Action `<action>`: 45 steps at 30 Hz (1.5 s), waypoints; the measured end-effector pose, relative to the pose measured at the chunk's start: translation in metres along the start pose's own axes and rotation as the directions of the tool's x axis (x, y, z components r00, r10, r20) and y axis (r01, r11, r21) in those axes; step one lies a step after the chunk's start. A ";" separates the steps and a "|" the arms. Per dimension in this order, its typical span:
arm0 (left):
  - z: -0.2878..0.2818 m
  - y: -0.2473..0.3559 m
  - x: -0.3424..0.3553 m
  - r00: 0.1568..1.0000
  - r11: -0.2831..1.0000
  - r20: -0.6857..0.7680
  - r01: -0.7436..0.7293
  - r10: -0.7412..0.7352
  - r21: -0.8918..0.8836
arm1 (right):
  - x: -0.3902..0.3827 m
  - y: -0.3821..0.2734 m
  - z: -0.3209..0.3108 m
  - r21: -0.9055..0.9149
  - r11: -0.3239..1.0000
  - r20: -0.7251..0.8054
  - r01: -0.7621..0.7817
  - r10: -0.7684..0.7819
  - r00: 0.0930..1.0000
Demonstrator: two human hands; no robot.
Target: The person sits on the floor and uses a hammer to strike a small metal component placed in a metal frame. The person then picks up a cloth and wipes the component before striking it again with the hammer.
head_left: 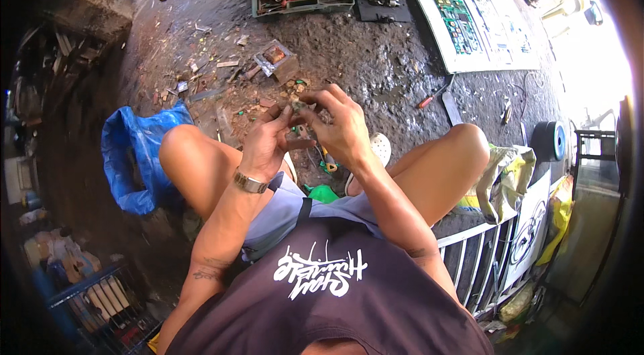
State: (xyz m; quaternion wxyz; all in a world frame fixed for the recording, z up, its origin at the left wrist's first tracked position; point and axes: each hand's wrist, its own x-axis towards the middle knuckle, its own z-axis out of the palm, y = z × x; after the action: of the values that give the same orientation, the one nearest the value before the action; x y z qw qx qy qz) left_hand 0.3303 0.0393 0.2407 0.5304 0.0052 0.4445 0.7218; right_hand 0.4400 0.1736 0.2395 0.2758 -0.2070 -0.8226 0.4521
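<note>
In front of my bent knees, both hands are brought together. My left hand (263,143), with a metal-band watch on its wrist, is closed, thumb and fingertips pinching a small greyish piece (296,107). From the other side my right hand (341,125) is closed on the same piece, fingers curled over it. The piece is too small and too covered to name. Just beyond the hands, a small square metal block or box (285,68) with a rusty brown top stands on the ground among scattered scraps.
A toolbox (302,11) full of hand tools lies open at the far side. Green circuit boards (456,19) rest on a white panel at the far right. A red-handled screwdriver (427,100) is on the dirty ground. A blue sack (141,174) sits beside my left knee.
</note>
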 end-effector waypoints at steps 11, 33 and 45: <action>0.005 0.001 0.001 0.992 0.992 -0.016 -0.122 0.123 0.044 | 0.004 -0.006 0.004 -0.044 0.998 -0.016 0.037 -0.037 0.999; -0.005 -0.011 0.001 0.995 0.996 -0.057 -0.076 0.078 0.042 | 0.012 0.031 0.000 0.076 0.997 0.181 -0.010 -0.004 0.983; 0.003 -0.028 -0.004 0.976 0.975 -0.051 -0.214 0.211 -0.067 | 0.054 0.024 -0.040 -0.106 0.952 0.445 0.286 -0.212 0.870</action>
State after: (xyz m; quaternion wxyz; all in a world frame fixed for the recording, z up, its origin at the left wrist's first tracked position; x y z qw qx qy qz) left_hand 0.3550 0.0394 0.2263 0.4403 0.0178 0.4265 0.7899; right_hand 0.4266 0.2422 0.2508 0.1260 -0.0169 -0.9179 0.3760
